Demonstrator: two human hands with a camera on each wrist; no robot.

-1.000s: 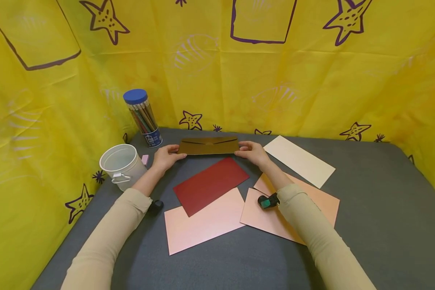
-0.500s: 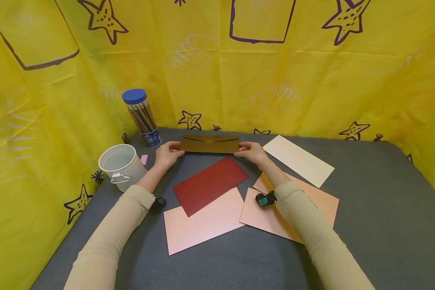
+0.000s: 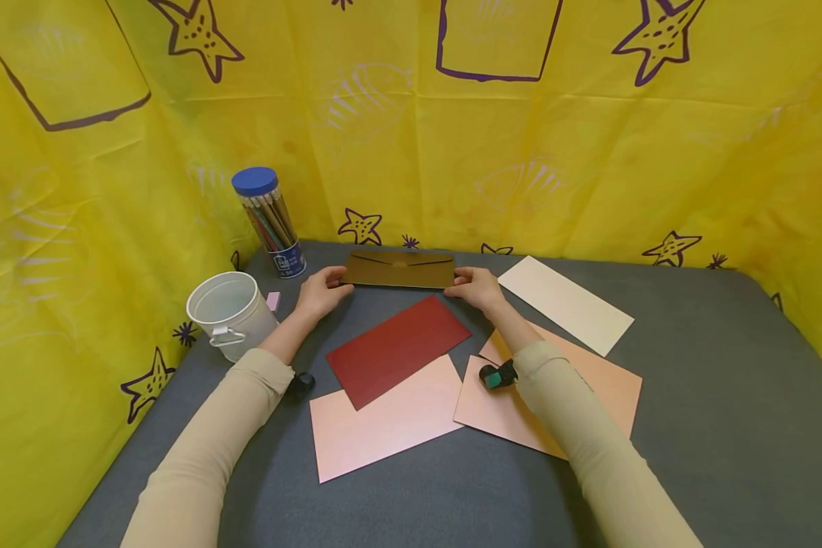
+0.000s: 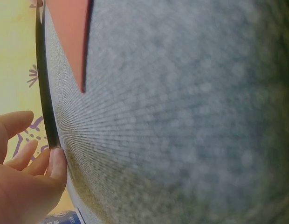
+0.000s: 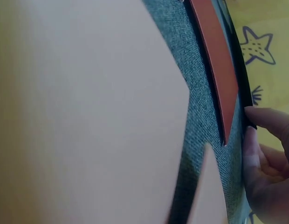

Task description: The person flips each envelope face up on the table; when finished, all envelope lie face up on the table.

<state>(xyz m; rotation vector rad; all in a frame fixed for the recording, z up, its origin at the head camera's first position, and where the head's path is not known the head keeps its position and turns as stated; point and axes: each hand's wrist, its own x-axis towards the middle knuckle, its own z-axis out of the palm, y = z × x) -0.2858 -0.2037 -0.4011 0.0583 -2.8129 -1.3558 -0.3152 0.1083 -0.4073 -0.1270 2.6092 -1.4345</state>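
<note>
A brown-gold envelope [image 3: 400, 272] with a flap facing up is stretched between both hands toward the back of the table. My left hand [image 3: 322, 294] pinches its left end, and my right hand [image 3: 478, 289] pinches the right end. Seen from the left wrist, the envelope is a thin dark edge [image 4: 44, 84] between thumb and fingers. The right wrist view likewise shows that dark edge [image 5: 241, 70] meeting the right thumb and forefinger. A red envelope [image 3: 399, 352] lies just in front, overlapping a pale pink one [image 3: 383, 438].
Two more peach-pink envelopes [image 3: 493, 411] lie under the right forearm. A cream envelope [image 3: 567, 304] rests beyond them. To the left are a white bucket [image 3: 229, 312], a pink eraser [image 3: 273, 301] and a blue-lidded pencil jar [image 3: 270, 221]. Yellow cloth [image 3: 411, 152] hangs behind the table.
Both hands have shifted the brown-gold envelope slightly away and to the right. More of its face shows than a second ago. The other envelopes stay where they were.
</note>
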